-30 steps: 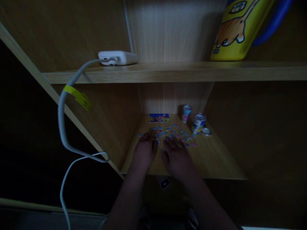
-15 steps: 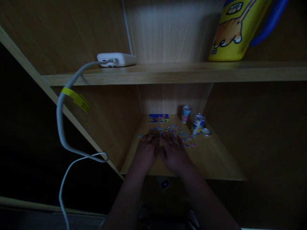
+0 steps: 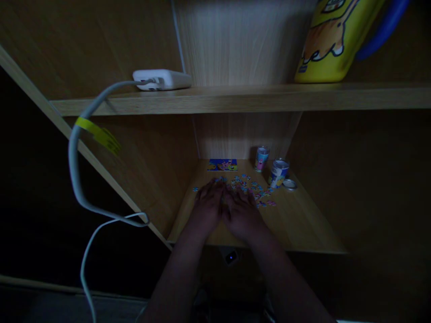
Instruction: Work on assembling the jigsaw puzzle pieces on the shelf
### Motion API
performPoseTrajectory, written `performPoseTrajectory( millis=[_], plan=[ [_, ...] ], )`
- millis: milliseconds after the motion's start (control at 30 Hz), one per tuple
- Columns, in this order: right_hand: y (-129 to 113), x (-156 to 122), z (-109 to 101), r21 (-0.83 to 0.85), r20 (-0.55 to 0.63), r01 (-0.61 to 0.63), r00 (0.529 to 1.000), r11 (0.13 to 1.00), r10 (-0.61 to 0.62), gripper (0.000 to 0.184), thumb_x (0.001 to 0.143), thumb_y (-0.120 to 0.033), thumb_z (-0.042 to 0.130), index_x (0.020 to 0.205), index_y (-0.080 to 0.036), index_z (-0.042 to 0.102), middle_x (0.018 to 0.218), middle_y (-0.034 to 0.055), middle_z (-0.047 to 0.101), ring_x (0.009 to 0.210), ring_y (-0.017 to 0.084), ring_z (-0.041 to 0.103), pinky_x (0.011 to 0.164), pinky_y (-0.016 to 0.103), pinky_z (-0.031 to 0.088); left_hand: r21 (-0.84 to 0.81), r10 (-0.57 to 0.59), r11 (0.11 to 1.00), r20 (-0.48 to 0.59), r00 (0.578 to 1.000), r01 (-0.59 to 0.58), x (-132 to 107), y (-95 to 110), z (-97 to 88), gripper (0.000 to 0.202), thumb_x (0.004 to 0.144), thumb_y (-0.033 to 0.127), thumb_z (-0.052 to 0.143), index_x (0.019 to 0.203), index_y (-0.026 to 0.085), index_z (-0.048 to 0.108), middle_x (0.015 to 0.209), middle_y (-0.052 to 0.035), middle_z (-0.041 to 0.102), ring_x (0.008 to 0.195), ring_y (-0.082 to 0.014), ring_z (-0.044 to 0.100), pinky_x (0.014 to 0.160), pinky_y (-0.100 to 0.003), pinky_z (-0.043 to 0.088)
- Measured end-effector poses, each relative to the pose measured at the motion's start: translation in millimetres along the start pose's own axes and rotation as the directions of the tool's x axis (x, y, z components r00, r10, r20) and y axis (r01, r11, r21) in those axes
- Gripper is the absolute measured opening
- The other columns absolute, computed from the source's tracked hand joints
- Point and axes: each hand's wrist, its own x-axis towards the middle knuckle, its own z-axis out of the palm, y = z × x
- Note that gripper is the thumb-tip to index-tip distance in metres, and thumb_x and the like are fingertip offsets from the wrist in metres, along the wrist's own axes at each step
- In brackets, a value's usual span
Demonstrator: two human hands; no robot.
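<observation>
Small jigsaw puzzle pieces (image 3: 257, 187) in blue, pink and other colours lie scattered on the lower shelf board. Palm down, my left hand (image 3: 209, 204) rests over the left part of the pieces, its fingers stretched forward. My right hand (image 3: 241, 211) lies beside it in the same way, thumb side close against the left hand. What is under both palms is hidden, and the light is dim. Behind the pieces lies a blue picture card (image 3: 222, 165) with cartoon figures. One stray puzzle piece (image 3: 195, 189) sits left of my left hand.
Two small printed tins, one farther back (image 3: 261, 159) and one nearer (image 3: 279, 174), stand at right beside a round lid (image 3: 289, 184). An upper shelf (image 3: 235, 97) overhangs, bearing a white power bank (image 3: 163, 80) and a yellow mug (image 3: 328, 49). A white cable (image 3: 76, 170) hangs at left.
My left hand has reached slightly forward over more pieces. Both hands have come closer together at the thumbs. The view has shifted a little.
</observation>
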Motion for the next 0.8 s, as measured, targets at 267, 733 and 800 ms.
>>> performPoseTrajectory(
  millis=[267, 733, 800],
  plan=[
    [-0.2, -1.7, 1.0, -0.025, -0.049, -0.036, 0.998, 0.999, 0.034, 0.061, 0.114, -0.042, 0.044, 0.170, -0.018, 0.048, 0.177, 0.0119, 0.043, 0.170, 0.039, 0.027, 0.137, 0.069, 0.015, 0.021, -0.006, 1.000, 0.011, 1.000, 0.006, -0.5, -1.1, 2.1, 0.066, 0.102, 0.014, 0.056, 0.167, 0.019, 0.050, 0.168, -0.0150, 0.058, 0.161, -0.0325, 0.045, 0.137, -0.059, 0.025],
    [1.5, -7.6, -1.4, -0.058, -0.107, 0.098, 0.989, 0.994, -0.103, 0.048, 0.111, -0.031, 0.049, 0.156, -0.023, 0.063, 0.175, 0.0091, 0.048, 0.169, 0.034, 0.030, 0.138, 0.062, 0.022, 0.046, -0.123, 0.991, -0.073, 0.990, 0.126, 1.3, 6.3, -3.1, 0.047, 0.105, 0.016, 0.053, 0.150, 0.017, 0.065, 0.164, -0.0178, 0.059, 0.160, -0.0379, 0.045, 0.135, -0.064, 0.029],
    [-0.1, -8.0, -4.0, -0.057, -0.090, 0.131, 0.987, 0.990, -0.136, 0.044, 0.111, -0.030, 0.050, 0.149, -0.024, 0.069, 0.172, 0.0086, 0.052, 0.167, 0.033, 0.033, 0.137, 0.059, 0.026, 0.058, -0.161, 0.984, -0.081, 0.984, 0.166, 0.5, 5.8, -3.5, 0.049, 0.103, 0.014, 0.055, 0.151, 0.016, 0.064, 0.164, -0.0199, 0.059, 0.158, -0.0397, 0.047, 0.133, -0.065, 0.031]
  ],
)
